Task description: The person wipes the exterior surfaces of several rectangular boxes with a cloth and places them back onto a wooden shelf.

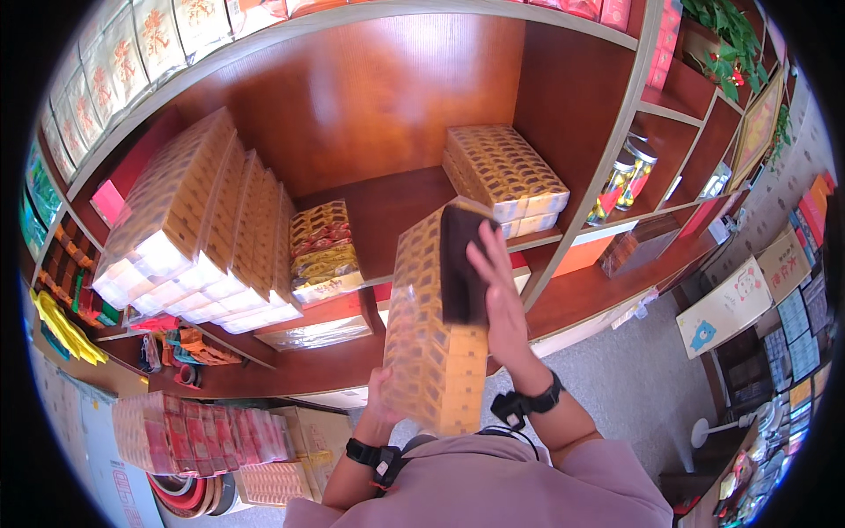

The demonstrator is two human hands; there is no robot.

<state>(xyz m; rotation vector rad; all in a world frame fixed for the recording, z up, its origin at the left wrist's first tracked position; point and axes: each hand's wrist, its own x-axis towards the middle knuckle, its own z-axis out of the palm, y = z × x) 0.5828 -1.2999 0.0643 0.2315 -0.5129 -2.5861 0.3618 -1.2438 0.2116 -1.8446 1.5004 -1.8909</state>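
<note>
My left hand (384,399) grips the lower left edge of a tall yellow carton stack wrapped in clear film (417,317), patterned with dark shapes. The stack is tilted up in front of my chest. With fingers extended, my right hand (505,297) holds a dark folded cloth (460,264) flat against the stack's upper right side. Part of the cloth lies under my palm, and my left fingers are partly hidden behind the stack. Slight blur covers both the stack and my hands. Behind it, similar wrapped cartons (505,168) lie two high on the wooden shelf (389,211).
More wrapped carton stacks (198,218) lean at the shelf's left, beside an open box of small packets (325,254). Glass jars (624,178) stand to the right. Red wrapped packages (204,432) sit low on the left. A pale carton (726,307) and a white fan (709,432) are at right.
</note>
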